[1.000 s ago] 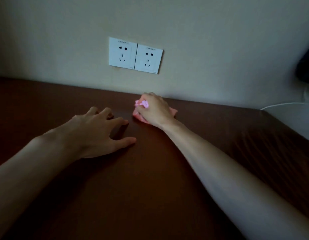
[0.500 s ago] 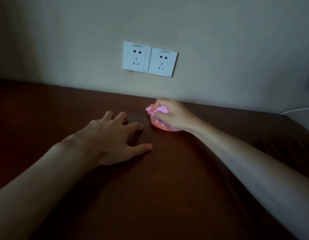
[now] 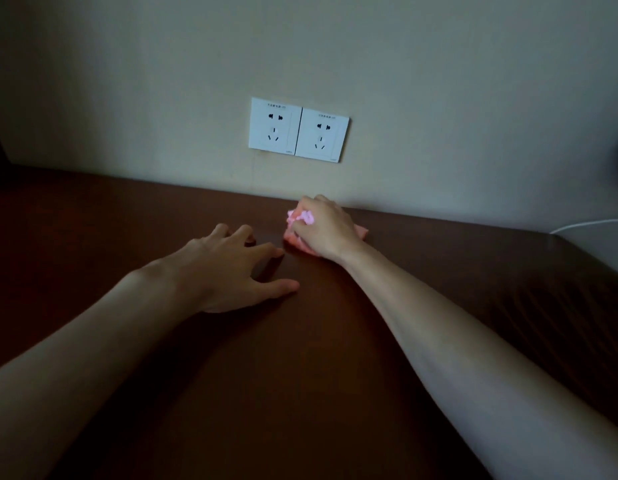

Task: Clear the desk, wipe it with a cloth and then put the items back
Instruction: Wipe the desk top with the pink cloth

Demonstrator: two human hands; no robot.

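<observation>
A dark brown wooden desk (image 3: 300,393) fills the lower half of the view and runs up to a pale wall. My right hand (image 3: 326,228) is closed over a crumpled pink cloth (image 3: 295,221) and presses it onto the desk close to the wall. The cloth shows at the fingertips and beside the wrist; its middle is hidden under the hand. My left hand (image 3: 231,268) rests flat on the desk just left of the cloth, fingers spread, holding nothing.
Two white wall sockets (image 3: 298,129) sit side by side on the wall above the hands. A thin white cable (image 3: 588,224) runs along the wall at the desk's far right corner. A dark shape is at the right edge.
My right hand has pushed the cloth back toward the wall, and more cloth now shows beside the wrist. My left hand stays planted. The view has shifted slightly.
</observation>
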